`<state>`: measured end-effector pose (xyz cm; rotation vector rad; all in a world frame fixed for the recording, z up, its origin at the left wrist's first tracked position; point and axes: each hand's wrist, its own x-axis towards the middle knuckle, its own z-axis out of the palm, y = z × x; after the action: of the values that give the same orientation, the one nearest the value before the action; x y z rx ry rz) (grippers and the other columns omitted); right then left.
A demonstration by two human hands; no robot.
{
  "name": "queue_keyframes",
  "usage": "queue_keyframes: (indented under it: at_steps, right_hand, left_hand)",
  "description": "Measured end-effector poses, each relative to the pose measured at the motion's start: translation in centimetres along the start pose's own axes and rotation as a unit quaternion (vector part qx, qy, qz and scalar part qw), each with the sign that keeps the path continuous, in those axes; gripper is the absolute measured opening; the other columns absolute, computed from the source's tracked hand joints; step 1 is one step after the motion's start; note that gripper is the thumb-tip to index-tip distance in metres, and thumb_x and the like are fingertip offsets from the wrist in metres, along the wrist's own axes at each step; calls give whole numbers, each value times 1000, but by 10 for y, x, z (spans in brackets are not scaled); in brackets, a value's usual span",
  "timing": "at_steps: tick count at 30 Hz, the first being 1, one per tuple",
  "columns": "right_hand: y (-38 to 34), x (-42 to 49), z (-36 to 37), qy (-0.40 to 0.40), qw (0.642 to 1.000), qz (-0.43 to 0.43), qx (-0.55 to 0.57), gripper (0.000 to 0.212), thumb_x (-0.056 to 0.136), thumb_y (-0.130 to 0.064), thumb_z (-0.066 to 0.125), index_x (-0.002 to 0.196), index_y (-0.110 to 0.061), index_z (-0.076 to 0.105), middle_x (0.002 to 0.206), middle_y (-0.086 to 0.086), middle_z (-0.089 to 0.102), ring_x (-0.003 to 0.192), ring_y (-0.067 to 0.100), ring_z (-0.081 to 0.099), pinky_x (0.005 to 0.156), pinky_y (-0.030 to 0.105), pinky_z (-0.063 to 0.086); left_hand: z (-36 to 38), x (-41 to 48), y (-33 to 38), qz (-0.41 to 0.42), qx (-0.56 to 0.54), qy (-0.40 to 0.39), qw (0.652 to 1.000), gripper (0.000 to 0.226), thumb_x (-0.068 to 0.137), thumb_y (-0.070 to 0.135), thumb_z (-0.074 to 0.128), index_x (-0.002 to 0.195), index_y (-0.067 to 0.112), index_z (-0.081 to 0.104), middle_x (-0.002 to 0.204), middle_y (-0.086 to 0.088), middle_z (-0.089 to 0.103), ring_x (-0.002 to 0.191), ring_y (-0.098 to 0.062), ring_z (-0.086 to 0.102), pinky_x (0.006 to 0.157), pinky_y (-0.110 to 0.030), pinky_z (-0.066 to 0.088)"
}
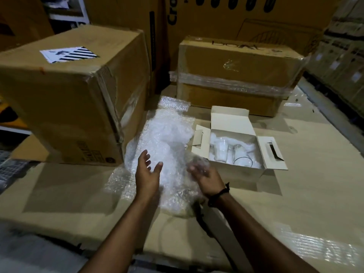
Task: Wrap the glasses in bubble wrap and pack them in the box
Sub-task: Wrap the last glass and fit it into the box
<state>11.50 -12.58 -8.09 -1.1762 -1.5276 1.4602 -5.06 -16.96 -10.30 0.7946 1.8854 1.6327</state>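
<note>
Several glasses (220,152) stand in the box (236,173), just right of the wrap (165,134). My left hand (147,174) hovers spread and empty over the wrap. My right hand (208,178) curls round a blurred glass (198,164) at the wrap's edge. A one-handed hold on slick glass could slip, dropping it onto the cardboard (295,194).

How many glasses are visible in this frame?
4: left glass, middle glass and right glass in the white box; a fourth glass, blurred, apparently in the right hand. Others may hide under bubble wrap.
</note>
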Motion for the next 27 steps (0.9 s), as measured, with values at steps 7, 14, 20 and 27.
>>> queue_keyframes:
  at_steps: [7, 14, 20, 27]
  right_hand:
    - [-38, -40, -52, -92, 905, 64, 410, 12, 87, -10, 53, 89, -4, 64, 105, 21, 69, 95, 34, 68, 76, 44, 57]
    - [-24, -71, -113, -34, 920, 122, 371, 39, 54, -12, 88, 90, -4, 74, 90, 17, 72, 73, 30, 71, 60, 40, 59]
    - [14, -86, -168, 156, 962, 221, 18, 20, 91, -18, 53, 74, -10, 54, 53, 6, 55, 43, 19, 49, 44, 29, 43]
    - [49, -76, -224, 230, 927, 193, -224, 17, 87, -7, 60, 73, 2, 62, 55, 15, 57, 47, 24, 51, 48, 33, 42]
  left_hand:
    - [-5, 1, 28, -342, -307, -70, 886, 52, 89, 27, 70, 125, -3, 48, 94, -15, 56, 77, -26, 61, 86, -42, 53]
    - [3, -11, 26, -365, -408, -148, 824, 43, 84, 40, 67, 112, 8, 64, 103, -9, 70, 65, -19, 59, 55, -28, 50]
    - [2, -27, 7, -266, -404, -96, 870, 34, 96, 23, 55, 130, 22, 56, 119, 1, 68, 78, -22, 66, 53, -25, 46]
    - [31, -86, -26, -72, -170, 26, 982, 29, 101, 6, 47, 121, 21, 62, 120, 1, 67, 109, -20, 63, 99, -45, 49]
